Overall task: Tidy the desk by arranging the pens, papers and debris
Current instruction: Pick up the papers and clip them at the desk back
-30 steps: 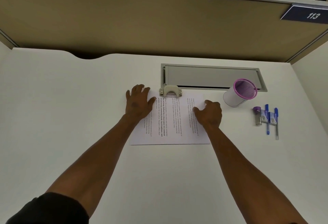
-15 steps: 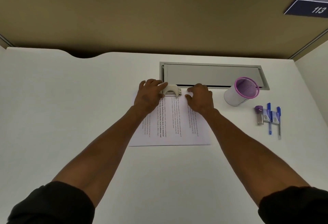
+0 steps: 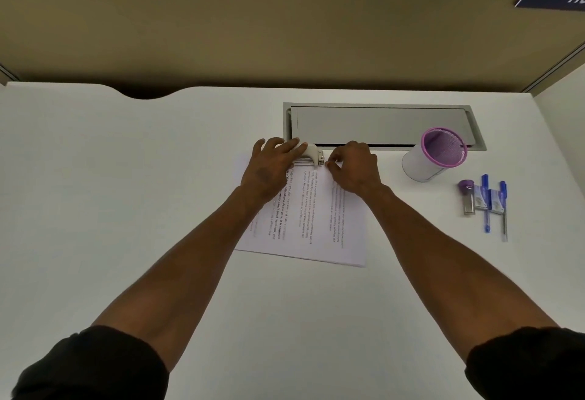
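1. Both hands meet at the far edge of the paper stack, toward the back of the desk, just in front of the recessed cable tray.
2. Left hand: fingers spread flat over the cream hole punch, pressing or steadying it; no wrapped grip visible.
3. Right hand: fingers curled, tips pinching at the stack's far edge beside the punch; whether it grips paper or punch, cannot tell.
4. Stack lies with its long axis running from the body toward the back edge, slightly skewed. The punch sits across its far short edge, directly under the hands; left hand is on it, right just beside.
5. Mesh pen cup stands right of the stack. Blue pens and a purple-capped tube lie loose toward the right edge, well apart from both hands; right hand is nearer.
6. Versus a second ago: hands were flat on the stack's side margins, punch uncovered; both have since moved forward onto the punch end.
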The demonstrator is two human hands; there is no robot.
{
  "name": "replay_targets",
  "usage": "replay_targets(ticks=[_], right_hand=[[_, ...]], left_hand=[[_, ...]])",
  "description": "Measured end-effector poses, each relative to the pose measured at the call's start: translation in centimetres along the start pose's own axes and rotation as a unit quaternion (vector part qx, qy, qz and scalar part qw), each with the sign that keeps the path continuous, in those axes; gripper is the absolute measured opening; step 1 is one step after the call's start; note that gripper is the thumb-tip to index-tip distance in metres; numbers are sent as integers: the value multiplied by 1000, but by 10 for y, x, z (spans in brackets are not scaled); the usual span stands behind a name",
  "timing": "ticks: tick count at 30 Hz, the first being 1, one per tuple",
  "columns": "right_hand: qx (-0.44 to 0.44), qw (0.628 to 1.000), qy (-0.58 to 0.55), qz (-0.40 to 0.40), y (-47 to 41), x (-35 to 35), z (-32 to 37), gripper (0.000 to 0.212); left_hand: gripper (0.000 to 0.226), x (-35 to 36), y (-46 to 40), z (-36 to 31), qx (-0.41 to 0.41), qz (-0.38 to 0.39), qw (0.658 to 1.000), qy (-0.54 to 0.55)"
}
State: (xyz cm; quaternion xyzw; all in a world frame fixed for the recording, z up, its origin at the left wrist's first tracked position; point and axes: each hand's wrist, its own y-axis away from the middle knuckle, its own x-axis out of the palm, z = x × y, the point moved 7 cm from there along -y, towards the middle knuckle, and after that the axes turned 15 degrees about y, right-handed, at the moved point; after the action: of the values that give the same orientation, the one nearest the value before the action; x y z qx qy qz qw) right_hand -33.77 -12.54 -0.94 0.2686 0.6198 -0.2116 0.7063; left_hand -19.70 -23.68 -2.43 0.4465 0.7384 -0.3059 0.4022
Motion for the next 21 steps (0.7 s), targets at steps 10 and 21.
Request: replay_targets(ticks=[10,21], right_hand=[[-34,996,-74,36,13,16,-1,9],[-42,994,-102,20,28,25,-2,10]], left_hand=[[53,4,-2,4,-6,6,1000,-4],[52,11,-3,4,-11,12,1000,-11]])
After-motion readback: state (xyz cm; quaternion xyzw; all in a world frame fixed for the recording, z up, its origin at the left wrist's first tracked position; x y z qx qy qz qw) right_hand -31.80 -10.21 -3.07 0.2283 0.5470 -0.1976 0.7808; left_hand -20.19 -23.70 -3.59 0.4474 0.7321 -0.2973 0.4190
